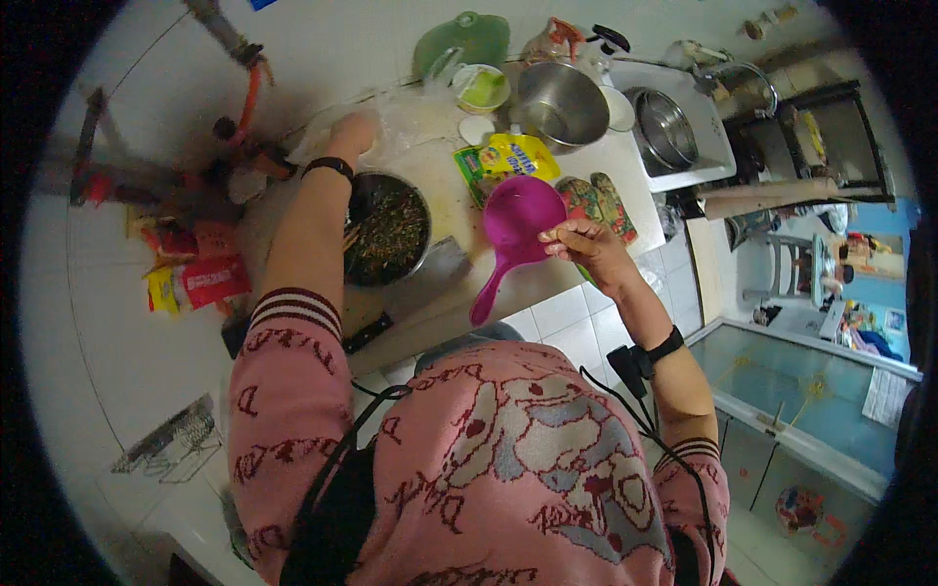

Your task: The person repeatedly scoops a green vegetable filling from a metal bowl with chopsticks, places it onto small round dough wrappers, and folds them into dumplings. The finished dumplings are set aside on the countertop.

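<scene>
My left hand (355,135) reaches to a clear plastic bag (396,128) at the back of the counter; its fingertips are hidden. Just below that wrist stands a metal pot (427,245) of dark chopped green filling (388,238), with chopsticks (350,238) at its left side. My right hand (590,253) has thumb and fingers drawn together over the right rim of a magenta plastic scoop (516,209). Whether it grips the rim cannot be told. The scoop's handle points toward me. Beside the pot lies a cleaver, its blade (440,265) partly under the pot's edge and its black handle (370,333) near me.
A deep steel pot (563,102), a lidded tub (480,89), yellow and green seasoning pouches (516,155) and patterned oven mitts (601,201) crowd the counter's right half. Farther right is a white sink (711,157) with steel bowls. Red and yellow packets (209,282) lie left.
</scene>
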{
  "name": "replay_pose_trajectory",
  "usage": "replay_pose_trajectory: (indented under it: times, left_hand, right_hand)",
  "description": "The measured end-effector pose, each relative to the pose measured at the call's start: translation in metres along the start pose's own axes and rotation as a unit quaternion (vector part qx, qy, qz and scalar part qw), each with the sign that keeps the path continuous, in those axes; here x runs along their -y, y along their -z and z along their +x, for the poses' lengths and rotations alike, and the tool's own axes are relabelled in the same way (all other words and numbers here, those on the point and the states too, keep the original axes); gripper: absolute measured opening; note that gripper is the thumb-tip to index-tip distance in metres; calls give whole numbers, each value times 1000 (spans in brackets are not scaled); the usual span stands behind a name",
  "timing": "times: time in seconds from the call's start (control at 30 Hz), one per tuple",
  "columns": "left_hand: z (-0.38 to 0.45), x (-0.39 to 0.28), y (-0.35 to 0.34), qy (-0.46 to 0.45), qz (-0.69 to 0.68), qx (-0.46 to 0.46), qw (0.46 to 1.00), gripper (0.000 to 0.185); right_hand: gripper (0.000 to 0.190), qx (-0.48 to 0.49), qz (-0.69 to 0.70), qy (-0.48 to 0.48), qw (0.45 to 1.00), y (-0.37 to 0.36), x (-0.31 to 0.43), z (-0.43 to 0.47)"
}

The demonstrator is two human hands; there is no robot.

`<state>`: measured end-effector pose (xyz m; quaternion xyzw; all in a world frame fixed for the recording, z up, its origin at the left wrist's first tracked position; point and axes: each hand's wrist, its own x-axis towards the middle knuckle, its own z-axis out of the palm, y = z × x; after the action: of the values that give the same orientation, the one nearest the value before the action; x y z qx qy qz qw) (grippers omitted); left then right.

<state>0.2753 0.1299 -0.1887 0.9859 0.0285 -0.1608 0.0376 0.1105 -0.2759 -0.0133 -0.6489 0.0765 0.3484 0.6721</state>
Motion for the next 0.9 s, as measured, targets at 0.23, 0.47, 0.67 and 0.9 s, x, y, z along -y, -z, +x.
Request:
replay_pose_trajectory:
  times: [0.23,0.47,0.67,0.9]
  left_hand:
    - [-19,-23,30,-6,144,38,989,26]
    - [-26,-17,19,-26,153,29,987,27]
    - [-29,-12,10,-120,314,-26,941,24]
    - [-75,-2,62,-105,71,-132,983,18]
  right_hand:
    - [24,-25,80,-41,996,16,-2,0]
    - [26,20,80,-44,996,8,8,11]
    - [28,36,31,-49,998,1,13,11]
    - [27,87,71,-32,993,0,6,19]
